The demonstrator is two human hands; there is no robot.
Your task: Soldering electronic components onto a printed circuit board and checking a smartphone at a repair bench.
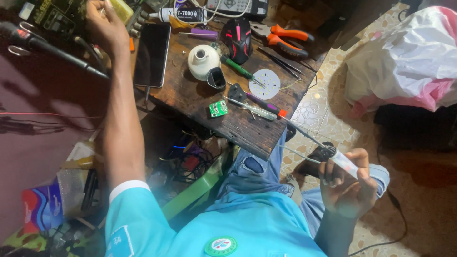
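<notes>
My right hand (347, 183) is shut on the clear handle of a soldering iron (312, 139), held over my knee to the right of the wooden table (247, 135). Its thin metal tip points up-left toward the table's corner. My left hand (102, 24) reaches far up-left, fingers curled among cluttered gear beside a yellowish object (121, 9). Whether it holds anything is hidden. On the table lie a white bulb housing (202, 61), a round white LED board (264, 84) and a small green circuit board (218, 109).
Also on the table: a dark phone (152, 54), black-and-red mouse (236, 40), orange-handled pliers (285, 35), green screwdriver (238, 69), a clear-handled tester screwdriver (254, 109). A white-and-pink plastic bag (404, 57) sits on the tiled floor at right. Cables tangle under the table.
</notes>
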